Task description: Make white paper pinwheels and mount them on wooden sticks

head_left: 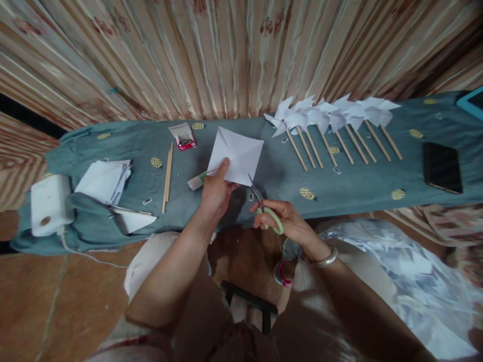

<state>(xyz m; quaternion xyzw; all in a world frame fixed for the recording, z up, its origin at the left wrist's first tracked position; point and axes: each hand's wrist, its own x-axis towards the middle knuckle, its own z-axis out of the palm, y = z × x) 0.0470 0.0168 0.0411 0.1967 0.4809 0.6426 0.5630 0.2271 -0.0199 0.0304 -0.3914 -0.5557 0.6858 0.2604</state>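
My left hand [218,190] pinches a square sheet of white paper [243,153] by its near left edge, thumb on top. Faint diagonal creases cross the sheet, and a slit seems to run in from its far left corner. In my right hand [281,217] is a pair of scissors [274,219] with pale green handles, my fingers through the loops. The blades meet the paper's near right corner. Below the sheet, partly hidden, lies a small green and white packet [196,181] on the cloth.
Several paper pinwheels [330,116] on wooden sticks lie in a row at right. A red box [185,141] of small metal pins, wooden sticks [167,181], a paper stack [101,178] and a white device [51,203] with a cable are at left. A dark phone [442,167] lies far right.
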